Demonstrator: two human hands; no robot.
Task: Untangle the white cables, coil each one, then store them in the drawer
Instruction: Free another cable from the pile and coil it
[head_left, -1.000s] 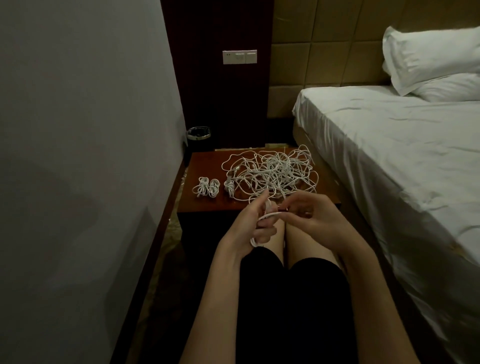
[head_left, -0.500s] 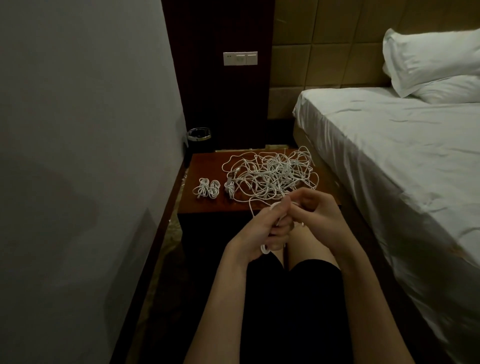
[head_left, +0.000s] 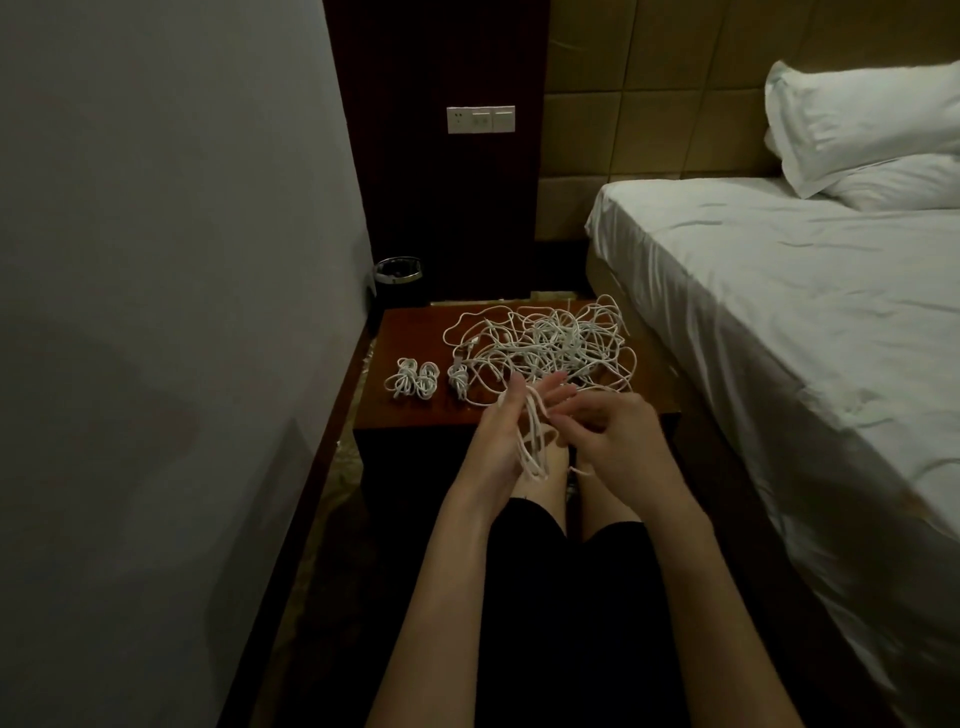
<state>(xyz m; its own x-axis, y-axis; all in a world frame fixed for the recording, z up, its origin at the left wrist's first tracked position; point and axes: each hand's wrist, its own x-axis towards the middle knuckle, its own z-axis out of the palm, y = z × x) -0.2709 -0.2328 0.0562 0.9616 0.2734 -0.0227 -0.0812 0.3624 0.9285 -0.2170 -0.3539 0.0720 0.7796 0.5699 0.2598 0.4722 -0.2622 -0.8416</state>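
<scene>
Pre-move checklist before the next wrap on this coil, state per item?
1. Loops seated on the left hand: ok, the cable loops run across its straight fingers.
2. Right hand has the free strand: cannot tell, its fingers are curled near the loops but the pinch is hidden.
3. Feed strand free of the tangled pile: cannot tell, the strands overlap behind the hands.
4. Finished coils parked aside: ok, two coiled bundles and a third bundle lie on the nightstand, left of the pile.
5. Drawer ready: cannot tell, none is visible.
</scene>
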